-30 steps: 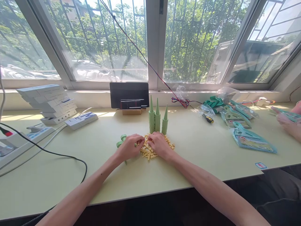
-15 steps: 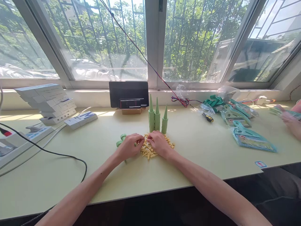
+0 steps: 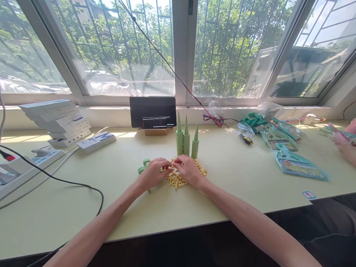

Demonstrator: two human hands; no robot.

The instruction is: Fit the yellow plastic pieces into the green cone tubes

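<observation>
- Left hand (image 3: pixel 154 172): at 9 o'clock of the pile of yellow pieces (image 3: pixel 176 181), fingers curled; cannot tell if gripping one.
- Right hand (image 3: pixel 189 171): over the pile, fingers bent toward 9 o'clock; cannot tell its grip either.
- Three green towers (image 3: pixel 186 144): upright, 12 o'clock of the pile.
- Green parts (image 3: pixel 141 170): beside left hand, 9 o'clock.

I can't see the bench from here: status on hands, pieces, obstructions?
Left hand and right hand close together at yellow pieces; grip contents unclear. Pieces in a loose pile. Close by: three green towers upright, just beyond right hand.
</observation>
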